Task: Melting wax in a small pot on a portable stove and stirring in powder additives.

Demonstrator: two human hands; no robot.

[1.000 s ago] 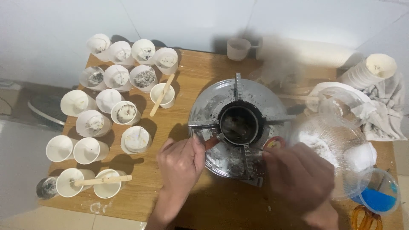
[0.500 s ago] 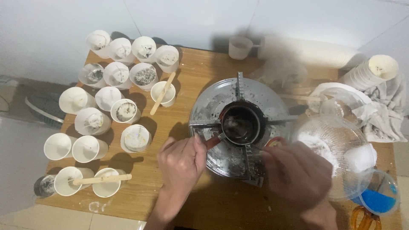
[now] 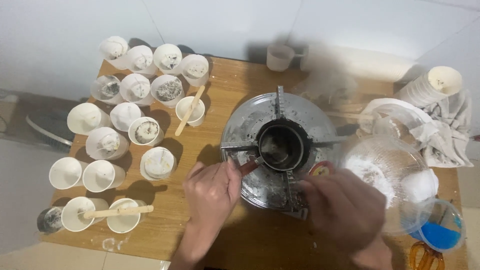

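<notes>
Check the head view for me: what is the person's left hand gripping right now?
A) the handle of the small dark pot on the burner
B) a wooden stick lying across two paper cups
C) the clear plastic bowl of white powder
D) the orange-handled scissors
A: the left hand is closed around the reddish handle of the small dark pot, which sits on the round metal burner; the wooden stick lies untouched across two cups.
</notes>
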